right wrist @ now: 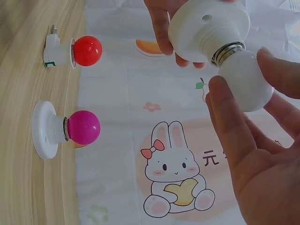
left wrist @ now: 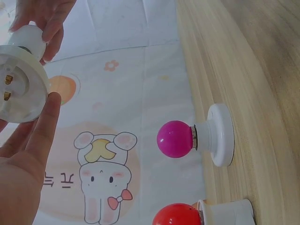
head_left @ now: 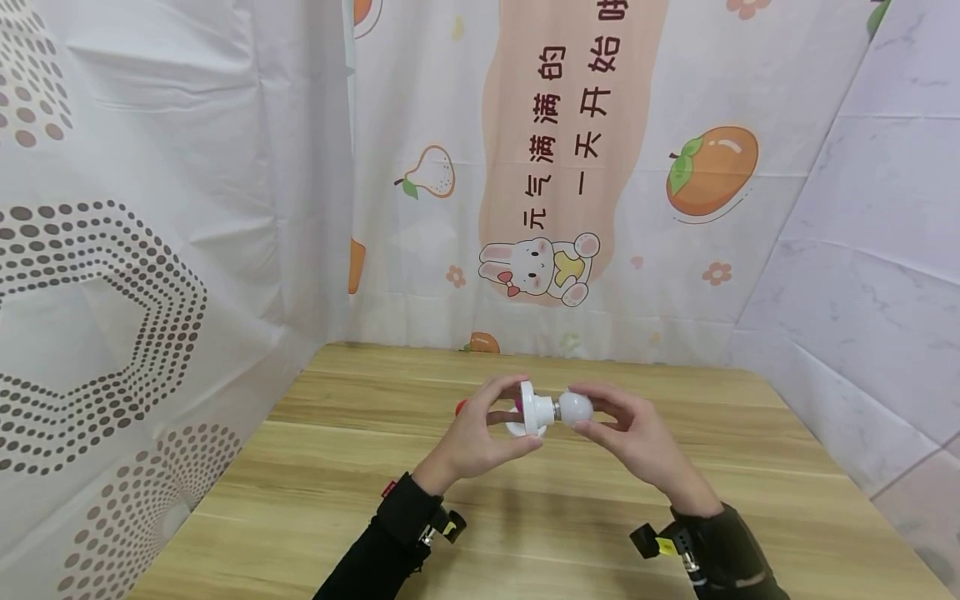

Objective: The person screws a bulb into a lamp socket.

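Note:
Above the table, my left hand (head_left: 480, 436) grips a round white lamp socket (head_left: 533, 410) by its wide base, fingers and thumb at the rim. Two brass contacts show on the underside of the base in the left wrist view. My right hand (head_left: 632, 433) pinches a white light bulb (right wrist: 247, 83) between thumb and fingers. The bulb's metal screw cap (right wrist: 228, 53) sits at the socket's mouth, with part of its thread showing. Both things are held sideways, the socket on the left and the bulb on the right.
On the wooden table (head_left: 360, 475) a magenta bulb (left wrist: 175, 139) stands in a round white socket (left wrist: 222, 135). Beside it is a red bulb (right wrist: 87, 50) in a white plug-in socket (right wrist: 55, 52). A printed curtain (head_left: 420, 250) hangs behind the table, with other sheets at both sides.

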Available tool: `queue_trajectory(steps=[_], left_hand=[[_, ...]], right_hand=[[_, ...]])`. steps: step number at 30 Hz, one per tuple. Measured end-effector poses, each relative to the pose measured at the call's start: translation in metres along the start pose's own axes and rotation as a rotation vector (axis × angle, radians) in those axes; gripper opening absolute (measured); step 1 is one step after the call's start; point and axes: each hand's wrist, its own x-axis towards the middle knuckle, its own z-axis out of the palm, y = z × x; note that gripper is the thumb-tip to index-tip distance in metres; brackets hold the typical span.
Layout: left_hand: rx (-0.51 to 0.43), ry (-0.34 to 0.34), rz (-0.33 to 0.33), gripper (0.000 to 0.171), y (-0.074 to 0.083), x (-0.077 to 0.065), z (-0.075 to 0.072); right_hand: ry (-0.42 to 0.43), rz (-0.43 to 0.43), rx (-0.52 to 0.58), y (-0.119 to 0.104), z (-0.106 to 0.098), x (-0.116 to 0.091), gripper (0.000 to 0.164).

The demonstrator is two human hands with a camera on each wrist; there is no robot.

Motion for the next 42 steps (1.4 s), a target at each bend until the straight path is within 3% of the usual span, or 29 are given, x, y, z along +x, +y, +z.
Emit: queue_trajectory(steps=[9,18,30,37,42], left_hand=[[0.004,-0.008,-0.014,0.075,0.003,-0.001,0.001],[0.039,-0.024,-0.007,0.073,0.001,-0.001,0.001],[0.082,-0.047,0.016,0.074,0.001,0.000,0.002],[0.099,-0.042,0.034,0.074,0.000,0.000,0.003],[0.094,-0.037,0.028,0.074,0.000,-0.001,0.003]], right_hand=[[0.008,0.090,0.035,0.000,0.000,0.000,0.039],[0.004,0.165,0.138,-0.001,0.002,0.002,0.038],[0.048,0.370,0.141,-0.005,0.006,0.004,0.047],[0.059,0.351,0.139,-0.003,0.009,0.004,0.047],[0.118,0.293,0.095,-0.001,0.014,0.003,0.042]])
